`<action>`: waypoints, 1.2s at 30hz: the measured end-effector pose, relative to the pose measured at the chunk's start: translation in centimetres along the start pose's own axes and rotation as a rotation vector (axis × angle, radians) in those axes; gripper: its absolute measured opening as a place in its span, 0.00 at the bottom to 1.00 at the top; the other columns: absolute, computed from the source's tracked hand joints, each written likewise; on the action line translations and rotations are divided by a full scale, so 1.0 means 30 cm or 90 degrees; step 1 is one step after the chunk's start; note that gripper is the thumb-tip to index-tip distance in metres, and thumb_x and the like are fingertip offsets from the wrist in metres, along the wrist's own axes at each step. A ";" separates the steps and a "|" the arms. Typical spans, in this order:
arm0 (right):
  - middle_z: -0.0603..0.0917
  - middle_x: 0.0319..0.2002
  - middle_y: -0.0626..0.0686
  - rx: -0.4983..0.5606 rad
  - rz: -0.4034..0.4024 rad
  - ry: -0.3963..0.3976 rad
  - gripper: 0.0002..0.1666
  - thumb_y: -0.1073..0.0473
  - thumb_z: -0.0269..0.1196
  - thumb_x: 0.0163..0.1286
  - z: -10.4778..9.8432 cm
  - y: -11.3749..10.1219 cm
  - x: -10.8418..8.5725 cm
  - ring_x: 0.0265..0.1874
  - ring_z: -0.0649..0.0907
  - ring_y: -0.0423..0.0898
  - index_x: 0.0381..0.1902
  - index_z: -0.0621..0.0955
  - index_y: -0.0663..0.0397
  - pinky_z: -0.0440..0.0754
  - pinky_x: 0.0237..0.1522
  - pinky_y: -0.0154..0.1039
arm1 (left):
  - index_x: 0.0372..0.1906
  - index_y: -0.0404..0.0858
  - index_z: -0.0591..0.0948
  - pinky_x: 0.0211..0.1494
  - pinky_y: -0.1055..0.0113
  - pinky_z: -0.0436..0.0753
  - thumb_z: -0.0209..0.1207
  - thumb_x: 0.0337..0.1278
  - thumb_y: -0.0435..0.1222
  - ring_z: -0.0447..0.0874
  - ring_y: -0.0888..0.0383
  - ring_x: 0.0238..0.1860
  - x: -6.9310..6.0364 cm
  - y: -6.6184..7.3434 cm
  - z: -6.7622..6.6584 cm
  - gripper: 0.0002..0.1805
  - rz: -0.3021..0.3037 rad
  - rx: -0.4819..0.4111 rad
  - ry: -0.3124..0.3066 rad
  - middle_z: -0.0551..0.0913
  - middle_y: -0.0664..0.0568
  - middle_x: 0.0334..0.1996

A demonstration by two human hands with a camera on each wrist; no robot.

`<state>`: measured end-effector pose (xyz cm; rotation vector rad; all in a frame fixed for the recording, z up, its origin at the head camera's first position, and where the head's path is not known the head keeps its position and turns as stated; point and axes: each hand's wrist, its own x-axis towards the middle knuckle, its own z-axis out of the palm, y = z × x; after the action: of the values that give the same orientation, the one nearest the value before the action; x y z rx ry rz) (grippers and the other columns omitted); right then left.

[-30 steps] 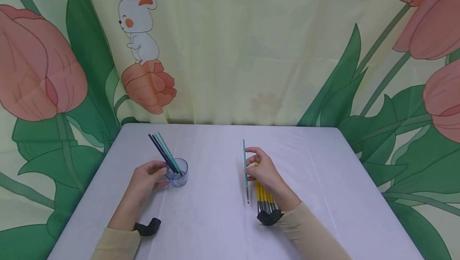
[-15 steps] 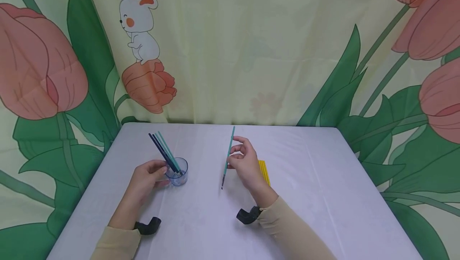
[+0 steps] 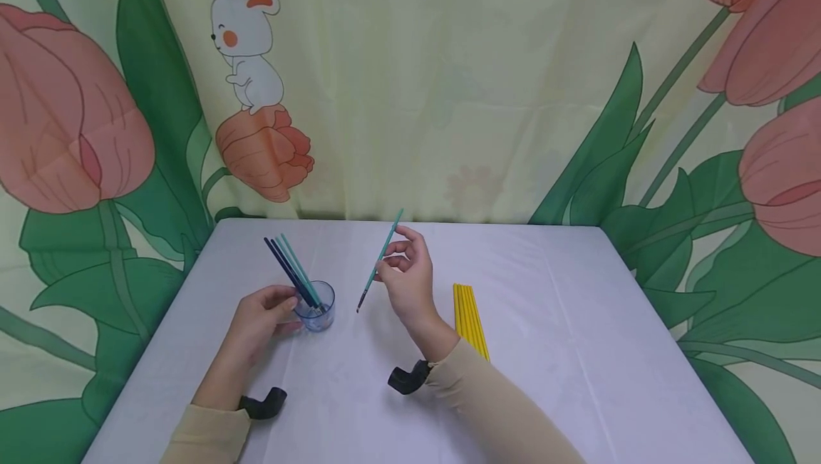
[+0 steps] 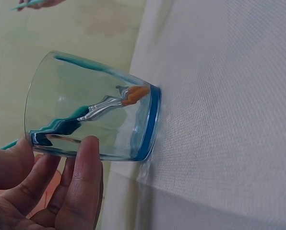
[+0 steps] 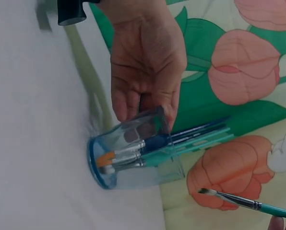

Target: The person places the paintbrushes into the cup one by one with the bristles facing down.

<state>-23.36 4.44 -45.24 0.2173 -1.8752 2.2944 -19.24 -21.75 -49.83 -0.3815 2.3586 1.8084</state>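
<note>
A clear bluish glass (image 3: 326,316) stands on the left part of the table, several dark blue and teal brushes (image 3: 296,270) leaning in it, bristles down. My left hand (image 3: 256,325) holds the glass by its left side; in the left wrist view, the thumb and fingers of my left hand (image 4: 47,184) are at the glass (image 4: 92,108). Right of the glass, above the table, my right hand (image 3: 410,282) pinches one teal brush (image 3: 383,254), its bristles pointing down and left. In the right wrist view that brush (image 5: 248,202) is beside the glass (image 5: 148,177), outside it.
Several yellow-handled brushes (image 3: 470,318) lie side by side on the white-covered table (image 3: 545,393), right of my right hand, their lower ends hidden by the sleeve. A curtain (image 3: 398,93) printed with flowers and a rabbit hangs behind the table.
My right hand has moved left and away from me with the teal brush, which now tilts more. The yellow brushes are more uncovered. My left hand and the glass have stayed put.
</note>
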 end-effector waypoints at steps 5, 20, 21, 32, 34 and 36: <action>0.78 0.43 0.51 0.009 -0.029 0.026 0.40 0.81 0.60 0.65 0.057 0.003 0.007 0.37 0.83 0.46 0.70 0.74 0.44 0.95 0.39 0.40 | 0.71 0.35 0.78 0.54 0.64 0.94 0.59 0.82 0.38 0.82 0.44 0.67 -0.002 0.001 -0.002 0.22 -0.003 0.002 -0.005 0.80 0.36 0.69; 0.79 0.44 0.56 0.001 -0.046 -0.004 0.40 0.82 0.62 0.65 0.181 0.053 0.008 0.40 0.84 0.53 0.69 0.76 0.45 0.95 0.40 0.39 | 0.70 0.34 0.79 0.53 0.64 0.94 0.59 0.81 0.36 0.83 0.43 0.65 -0.001 0.003 0.001 0.20 0.009 -0.010 -0.001 0.80 0.35 0.67; 0.79 0.44 0.57 -0.003 -0.045 -0.006 0.40 0.82 0.62 0.65 0.184 0.061 0.007 0.40 0.84 0.53 0.69 0.76 0.45 0.94 0.40 0.38 | 0.69 0.34 0.79 0.53 0.64 0.94 0.59 0.81 0.36 0.83 0.43 0.65 -0.001 0.003 0.002 0.20 0.008 -0.011 0.000 0.80 0.35 0.67; 0.83 0.48 0.56 -0.132 -0.042 -0.095 0.38 0.77 0.65 0.68 0.203 0.135 0.004 0.45 0.85 0.49 0.70 0.80 0.41 0.87 0.43 0.30 | 0.70 0.34 0.78 0.54 0.63 0.94 0.59 0.81 0.38 0.82 0.40 0.67 0.003 0.000 0.003 0.22 0.003 -0.010 0.002 0.80 0.35 0.69; 0.83 0.47 0.55 -0.145 -0.034 -0.105 0.38 0.77 0.65 0.68 0.206 0.149 0.003 0.44 0.85 0.47 0.70 0.81 0.40 0.87 0.44 0.30 | 0.71 0.34 0.78 0.54 0.63 0.94 0.59 0.81 0.38 0.82 0.40 0.68 0.004 -0.002 0.002 0.22 0.001 -0.011 0.001 0.80 0.35 0.69; 0.84 0.47 0.55 -0.163 -0.032 -0.109 0.38 0.77 0.65 0.68 0.209 0.163 0.002 0.43 0.85 0.43 0.70 0.81 0.40 0.87 0.45 0.29 | 0.71 0.34 0.78 0.54 0.63 0.94 0.59 0.82 0.38 0.83 0.40 0.68 0.005 -0.003 0.002 0.21 0.002 -0.014 -0.002 0.80 0.35 0.69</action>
<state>-24.47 -2.65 -48.67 0.4314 -2.1950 2.0348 -19.35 -21.74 -49.97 -0.3789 2.3403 1.8364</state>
